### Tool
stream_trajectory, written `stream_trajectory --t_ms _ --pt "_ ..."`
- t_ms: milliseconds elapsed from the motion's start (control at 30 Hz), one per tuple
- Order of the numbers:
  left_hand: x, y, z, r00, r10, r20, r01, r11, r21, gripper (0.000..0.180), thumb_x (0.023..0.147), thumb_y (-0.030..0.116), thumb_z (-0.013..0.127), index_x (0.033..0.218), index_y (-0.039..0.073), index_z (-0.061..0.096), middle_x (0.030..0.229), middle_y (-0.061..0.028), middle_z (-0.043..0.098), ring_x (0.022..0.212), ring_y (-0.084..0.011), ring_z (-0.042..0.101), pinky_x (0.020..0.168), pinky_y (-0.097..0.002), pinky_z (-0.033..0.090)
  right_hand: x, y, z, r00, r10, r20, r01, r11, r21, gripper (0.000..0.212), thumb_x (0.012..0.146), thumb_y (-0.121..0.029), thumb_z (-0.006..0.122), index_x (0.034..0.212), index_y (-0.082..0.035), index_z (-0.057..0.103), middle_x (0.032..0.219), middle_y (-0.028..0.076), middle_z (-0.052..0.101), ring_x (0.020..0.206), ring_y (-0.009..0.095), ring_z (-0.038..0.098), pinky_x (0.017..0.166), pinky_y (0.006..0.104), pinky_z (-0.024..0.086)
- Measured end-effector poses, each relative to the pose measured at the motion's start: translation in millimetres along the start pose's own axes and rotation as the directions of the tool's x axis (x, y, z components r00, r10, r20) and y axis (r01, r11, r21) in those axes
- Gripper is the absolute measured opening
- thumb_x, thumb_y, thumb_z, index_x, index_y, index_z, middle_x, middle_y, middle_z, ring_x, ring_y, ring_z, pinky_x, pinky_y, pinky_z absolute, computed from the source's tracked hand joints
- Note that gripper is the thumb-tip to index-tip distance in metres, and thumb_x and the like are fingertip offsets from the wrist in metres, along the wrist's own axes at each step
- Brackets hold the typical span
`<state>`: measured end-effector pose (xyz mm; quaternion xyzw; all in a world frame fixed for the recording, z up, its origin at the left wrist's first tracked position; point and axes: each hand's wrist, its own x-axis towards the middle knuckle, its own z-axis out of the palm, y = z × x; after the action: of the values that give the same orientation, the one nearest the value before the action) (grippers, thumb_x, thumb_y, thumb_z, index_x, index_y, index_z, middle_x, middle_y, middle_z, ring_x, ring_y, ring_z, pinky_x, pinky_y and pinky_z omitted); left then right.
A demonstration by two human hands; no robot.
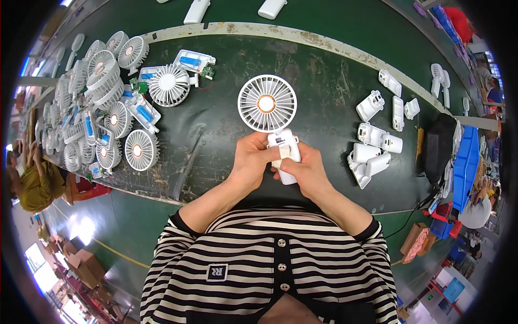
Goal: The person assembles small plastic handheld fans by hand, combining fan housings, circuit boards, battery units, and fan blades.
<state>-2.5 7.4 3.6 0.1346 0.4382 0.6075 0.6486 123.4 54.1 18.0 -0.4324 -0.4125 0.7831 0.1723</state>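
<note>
The white handheld fan (272, 121) was up in front of my chest, over the dark green work table (324, 81), its round grille pointing away from me and its handle gripped between both hands. My left hand (251, 156) was wrapped around the handle's left side, thumb pressing near the top, and my right hand (302, 170) closed on the lower right, fingers at a small pale piece on the handle's face. By the look of it, the handle was already closed up and I was at a late fitting or checking step on this unit. To my right lay a scatter of white handle shells (372, 151), empty and not yet put together. To my left sat a heap of fan assemblies (108, 108), several with blue battery cells and small circuit boards exposed, so plenty seemed left to do.
</note>
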Motion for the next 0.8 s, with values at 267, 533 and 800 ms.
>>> stream_trajectory --t_ms 267,533,800 --pt "11.3 16.7 -10.9 0.966 0.207 0.154 -0.236 0.951 0.201 0.049 0.08 0.007 0.062 0.124 0.001 0.042 0.116 -0.0098 0.054 0.109 -0.0172 0.049 0.088 -0.0311 0.04 31.9 -40.5 -29.0 0.96 -0.237 -0.152 0.186 0.938 -0.293 0.023 0.071 0.002 0.053 0.094 0.002 0.055 0.079 0.01 0.062 0.059 0.017 0.06 0.051 0.029 0.05" --pt "10.2 98.3 -59.2 0.692 0.692 0.206 -0.141 -0.15 0.979 0.073 0.059 0.015 0.074 0.124 0.005 0.042 0.131 -0.0179 0.036 0.124 -0.0378 0.029 0.1 -0.0445 0.027 174.0 -160.6 -178.4 0.44 -0.882 -0.169 -0.241 0.065 -0.968 0.032 0.07 -0.017 0.06 0.099 -0.007 0.054 0.091 0.016 0.058 0.082 0.035 0.057 0.069 0.0435 0.048" --pt "22.9 133.6 -90.2 0.824 0.562 0.072 0.126 -0.306 0.944 0.086 0.054 0.02 0.076 0.129 0.006 0.038 0.137 -0.0182 0.027 0.129 -0.0385 0.02 0.102 -0.0517 0.022 241.9 -160.4 -230.4 0.341 -0.94 -0.016 -0.518 -0.173 -0.838 0.033 0.071 -0.025 0.064 0.091 -0.003 0.05 0.09 0.009 0.053 0.08 0.027 0.056 0.059 0.0397 0.05"
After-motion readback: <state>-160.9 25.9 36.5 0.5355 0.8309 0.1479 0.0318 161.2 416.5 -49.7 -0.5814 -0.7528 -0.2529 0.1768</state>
